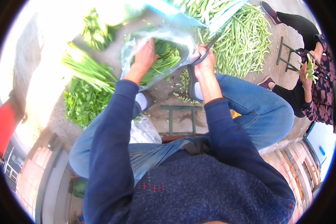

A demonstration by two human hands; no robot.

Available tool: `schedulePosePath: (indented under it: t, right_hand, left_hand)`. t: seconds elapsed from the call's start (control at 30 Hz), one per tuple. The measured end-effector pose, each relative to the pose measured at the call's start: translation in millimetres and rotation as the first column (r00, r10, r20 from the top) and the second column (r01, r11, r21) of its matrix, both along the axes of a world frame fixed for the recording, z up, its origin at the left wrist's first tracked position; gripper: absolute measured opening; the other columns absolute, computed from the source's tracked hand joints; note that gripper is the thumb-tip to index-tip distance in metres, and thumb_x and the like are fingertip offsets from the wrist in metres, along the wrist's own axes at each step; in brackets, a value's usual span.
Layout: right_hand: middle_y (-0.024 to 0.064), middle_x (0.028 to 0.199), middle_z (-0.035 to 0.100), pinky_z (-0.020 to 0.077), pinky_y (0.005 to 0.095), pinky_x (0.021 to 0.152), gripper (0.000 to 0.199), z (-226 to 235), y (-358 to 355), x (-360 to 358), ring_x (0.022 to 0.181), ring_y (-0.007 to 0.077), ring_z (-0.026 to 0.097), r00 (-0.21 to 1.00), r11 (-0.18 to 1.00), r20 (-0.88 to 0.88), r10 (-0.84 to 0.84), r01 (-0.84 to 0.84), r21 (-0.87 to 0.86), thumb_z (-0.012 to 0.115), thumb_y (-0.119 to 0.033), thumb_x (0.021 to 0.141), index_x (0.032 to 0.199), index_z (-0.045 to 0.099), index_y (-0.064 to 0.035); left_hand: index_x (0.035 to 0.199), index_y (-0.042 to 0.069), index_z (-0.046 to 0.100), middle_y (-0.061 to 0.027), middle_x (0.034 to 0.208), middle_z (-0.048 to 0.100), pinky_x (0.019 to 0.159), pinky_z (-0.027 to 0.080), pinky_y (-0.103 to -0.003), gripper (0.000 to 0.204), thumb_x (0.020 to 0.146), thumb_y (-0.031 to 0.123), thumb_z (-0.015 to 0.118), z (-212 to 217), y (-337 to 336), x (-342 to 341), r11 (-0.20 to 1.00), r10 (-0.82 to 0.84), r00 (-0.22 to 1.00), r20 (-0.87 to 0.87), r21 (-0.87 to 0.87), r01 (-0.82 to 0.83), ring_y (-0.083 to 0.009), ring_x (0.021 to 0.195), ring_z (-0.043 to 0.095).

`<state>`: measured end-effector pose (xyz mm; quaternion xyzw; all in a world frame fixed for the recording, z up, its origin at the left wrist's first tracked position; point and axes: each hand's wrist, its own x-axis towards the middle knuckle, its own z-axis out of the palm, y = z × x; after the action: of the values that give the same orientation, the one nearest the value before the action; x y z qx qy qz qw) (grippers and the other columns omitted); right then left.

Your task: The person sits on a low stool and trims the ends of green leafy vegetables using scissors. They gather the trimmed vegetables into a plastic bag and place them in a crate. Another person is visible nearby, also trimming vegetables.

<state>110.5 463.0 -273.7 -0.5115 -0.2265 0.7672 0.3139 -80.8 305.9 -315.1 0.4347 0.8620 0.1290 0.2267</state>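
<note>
A clear plastic bag [168, 31] with leafy green stalks [170, 54] in it lies spread between my hands. My left hand [145, 54] is at the bag's left side over the greens, its fingers curled; what they hold is hidden. In my right hand [205, 61] is a pair of dark-handled scissors [213, 41], blades pointing up and right. That hand also touches the bag's right edge. Beside it spreads a big heap of green beans [244, 43]. Left of the bag lie bundled long green stems [87, 67] above a leafy bunch [87, 100].
More beans [205, 9] rest on a pale blue-edged sheet at the top. Another green bundle [95, 30] lies upper left. A green-framed stool [179, 108] stands between my feet, near small trimmings [183, 82]. At right, another person's hands [308, 71] hold beans beside a metal-framed stool [285, 54].
</note>
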Motion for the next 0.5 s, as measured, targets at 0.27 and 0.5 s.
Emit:
schedulePosePath:
  t: [0.27,0.5]
  right_hand:
    - [0.0073,0.088,0.065,0.0552,0.0281,0.06,0.023,-3.7,-0.7,4.7,0.072,0.016,0.063,0.999,0.999,-0.014,0.048,-0.048,-0.006,0.072,0.003,0.089,0.11,0.062,-0.002]
    - [0.005,0.087,0.064,0.0552,0.0302,0.065,0.025,5.4,-8.0,7.0,0.073,0.0152,0.063,0.99,0.99,-0.056,0.13,-0.132,-0.049,0.074,0.001,0.089,0.111,0.063,-0.0043]
  left_hand:
    - [0.133,0.006,0.064,-0.0131,0.117,0.069,0.09,0.057,-0.047,0.066,0.076,0.028,0.088,34.2,-11.1,35.1,0.967,-0.244,0.969,-0.046,0.062,0.246,-0.0301,0.109,0.067]
    - [0.132,0.002,0.06,-0.0128,0.111,0.07,0.092,0.049,-0.052,0.059,0.078,0.02,0.077,2.4,-11.4,95.8,0.981,-0.171,0.928,-0.33,-0.14,0.131,-0.0311,0.109,0.062]
